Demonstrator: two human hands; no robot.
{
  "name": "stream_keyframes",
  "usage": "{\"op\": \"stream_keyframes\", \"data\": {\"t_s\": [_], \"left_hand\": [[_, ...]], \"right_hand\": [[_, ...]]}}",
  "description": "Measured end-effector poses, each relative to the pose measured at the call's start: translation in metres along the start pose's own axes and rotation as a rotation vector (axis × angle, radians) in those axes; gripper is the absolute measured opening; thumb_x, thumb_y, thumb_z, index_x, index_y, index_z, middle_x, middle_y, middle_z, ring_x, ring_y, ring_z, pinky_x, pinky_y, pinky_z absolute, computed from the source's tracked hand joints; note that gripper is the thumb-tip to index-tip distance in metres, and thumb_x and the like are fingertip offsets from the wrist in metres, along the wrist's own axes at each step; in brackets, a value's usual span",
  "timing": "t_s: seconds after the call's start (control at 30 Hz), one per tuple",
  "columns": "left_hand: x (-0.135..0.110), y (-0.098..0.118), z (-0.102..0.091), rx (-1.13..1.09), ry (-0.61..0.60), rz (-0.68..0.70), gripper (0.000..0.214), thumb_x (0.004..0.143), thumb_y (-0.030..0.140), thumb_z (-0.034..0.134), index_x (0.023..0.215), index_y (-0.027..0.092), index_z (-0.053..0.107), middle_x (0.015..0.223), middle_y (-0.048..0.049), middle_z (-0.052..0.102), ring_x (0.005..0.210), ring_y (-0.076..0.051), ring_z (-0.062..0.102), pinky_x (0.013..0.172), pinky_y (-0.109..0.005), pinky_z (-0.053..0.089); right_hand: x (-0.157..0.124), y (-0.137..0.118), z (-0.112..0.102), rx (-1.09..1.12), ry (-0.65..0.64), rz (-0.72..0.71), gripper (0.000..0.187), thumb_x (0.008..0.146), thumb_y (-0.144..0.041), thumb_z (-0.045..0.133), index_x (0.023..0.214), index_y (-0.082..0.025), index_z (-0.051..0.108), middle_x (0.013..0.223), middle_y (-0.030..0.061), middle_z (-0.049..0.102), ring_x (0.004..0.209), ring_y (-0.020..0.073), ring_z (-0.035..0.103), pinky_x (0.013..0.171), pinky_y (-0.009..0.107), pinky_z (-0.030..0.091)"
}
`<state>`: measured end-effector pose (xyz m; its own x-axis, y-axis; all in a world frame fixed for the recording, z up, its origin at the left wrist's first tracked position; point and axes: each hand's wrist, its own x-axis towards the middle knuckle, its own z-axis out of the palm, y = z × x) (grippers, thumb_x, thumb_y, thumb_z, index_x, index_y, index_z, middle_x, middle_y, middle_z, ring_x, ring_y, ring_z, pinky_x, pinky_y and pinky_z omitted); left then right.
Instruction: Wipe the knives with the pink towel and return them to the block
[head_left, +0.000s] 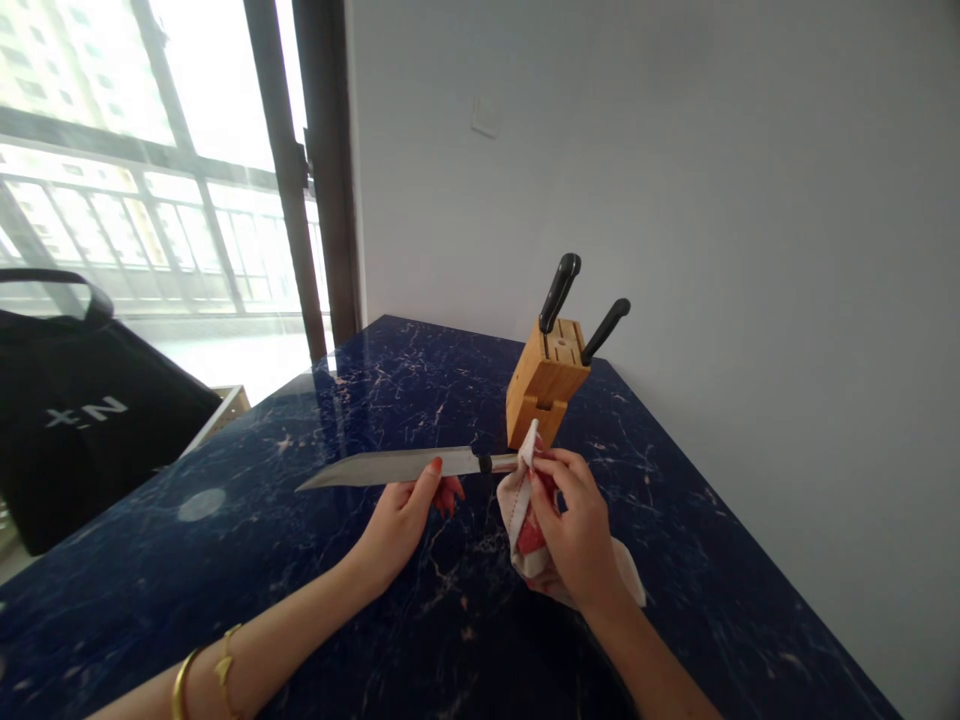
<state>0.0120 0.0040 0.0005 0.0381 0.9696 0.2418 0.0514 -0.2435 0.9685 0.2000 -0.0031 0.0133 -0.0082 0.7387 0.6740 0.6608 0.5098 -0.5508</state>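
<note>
My left hand (409, 510) pinches the blade of a long kitchen knife (375, 467), thumb on top, with the tip pointing left. My right hand (574, 525) is closed around a white and red cloth (523, 520) that wraps the knife's handle end. Both hands hover just above the dark blue marble table (300, 580). Directly behind them stands a wooden knife block (545, 382) with two black-handled knives (559, 290) sticking out of it.
A black bag (82, 410) with a handle sits off the table's left edge. A window with dark frames (315, 180) fills the left background. A plain grey wall (712, 200) runs along the table's right side, close to the block.
</note>
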Motion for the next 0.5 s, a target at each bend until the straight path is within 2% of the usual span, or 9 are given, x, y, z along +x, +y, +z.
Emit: {"op": "stream_keyframes", "data": {"t_s": [0.13, 0.27, 0.4, 0.5], "left_hand": [[-0.001, 0.000, 0.000, -0.016, -0.009, 0.003, 0.042, 0.083, 0.043, 0.037, 0.066, 0.013, 0.060, 0.057, -0.0024, 0.056, 0.056, -0.013, 0.052, 0.057, -0.023, 0.042], [-0.001, 0.000, 0.000, -0.011, -0.001, 0.008, 0.042, 0.083, 0.043, 0.037, 0.065, 0.013, 0.060, 0.057, -0.0023, 0.056, 0.056, -0.013, 0.052, 0.057, -0.023, 0.042], [-0.002, 0.000, 0.001, 0.014, 0.014, 0.010, 0.043, 0.083, 0.044, 0.037, 0.065, 0.013, 0.061, 0.058, -0.0032, 0.058, 0.057, -0.014, 0.054, 0.058, -0.024, 0.043], [-0.004, -0.001, 0.003, 0.052, -0.005, 0.010, 0.044, 0.084, 0.044, 0.036, 0.068, 0.013, 0.062, 0.060, -0.0031, 0.060, 0.059, -0.015, 0.056, 0.061, -0.024, 0.044]], "right_hand": [[0.001, 0.011, -0.001, 0.151, 0.045, 0.194, 0.018, 0.081, -0.027, 0.047, 0.094, -0.021, 0.057, 0.099, 0.0054, 0.058, 0.093, 0.0189, 0.054, 0.085, 0.036, 0.041], [0.002, 0.023, 0.001, 0.361, -0.024, 0.359, 0.022, 0.081, -0.033, 0.047, 0.097, -0.021, 0.056, 0.094, 0.0041, 0.062, 0.086, 0.0184, 0.058, 0.079, 0.035, 0.044], [0.001, 0.026, 0.003, 0.387, -0.033, 0.368, 0.022, 0.081, -0.034, 0.047, 0.095, -0.019, 0.055, 0.092, 0.0047, 0.063, 0.084, 0.0185, 0.059, 0.077, 0.034, 0.045], [0.001, 0.024, 0.002, 0.200, 0.013, 0.280, 0.018, 0.081, -0.031, 0.047, 0.089, -0.019, 0.056, 0.088, 0.0049, 0.061, 0.081, 0.0185, 0.057, 0.077, 0.035, 0.044]]}}
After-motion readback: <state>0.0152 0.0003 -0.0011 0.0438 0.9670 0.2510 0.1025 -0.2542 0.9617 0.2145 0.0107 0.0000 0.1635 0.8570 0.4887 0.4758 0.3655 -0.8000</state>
